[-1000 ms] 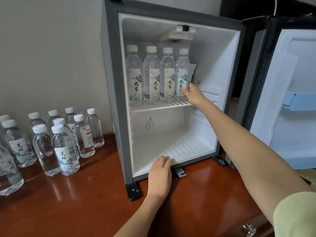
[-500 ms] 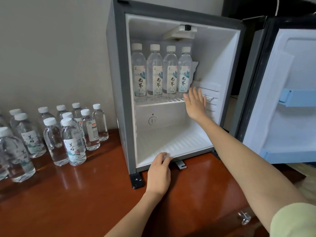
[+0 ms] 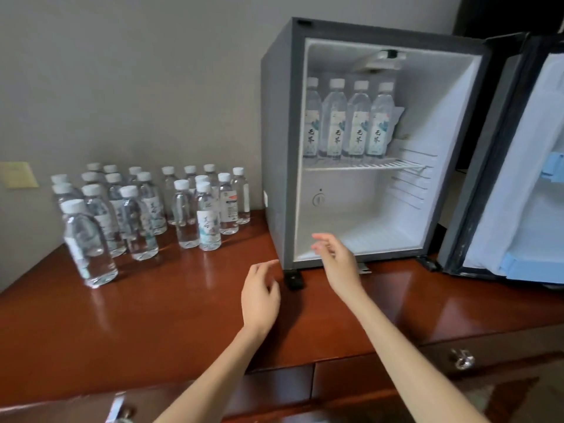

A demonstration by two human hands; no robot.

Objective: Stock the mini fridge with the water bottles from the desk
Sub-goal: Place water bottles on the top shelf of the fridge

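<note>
The grey mini fridge (image 3: 279,141) stands open on the wooden desk (image 3: 158,309). Several water bottles (image 3: 355,119) stand in a row on its upper wire shelf (image 3: 375,164); the lower compartment holds nothing. Several more clear bottles with white caps (image 3: 201,209) are grouped on the desk to the left of the fridge. My left hand (image 3: 259,297) hovers over the desk in front of the fridge's left corner, fingers loose, holding nothing. My right hand (image 3: 337,259) is in front of the fridge's lower opening, fingers relaxed and pointing left, also holding nothing.
The fridge door (image 3: 525,166) swings wide open to the right, with a blue door shelf. A grey wall runs behind the desk, with a yellow note (image 3: 19,175) on it at the left. Drawers with metal handles (image 3: 462,358) sit along the desk's front.
My right hand has come out of the fridge, down from the upper shelf to the lower opening. My left hand has lifted off the fridge's bottom edge. The view has swung left.
</note>
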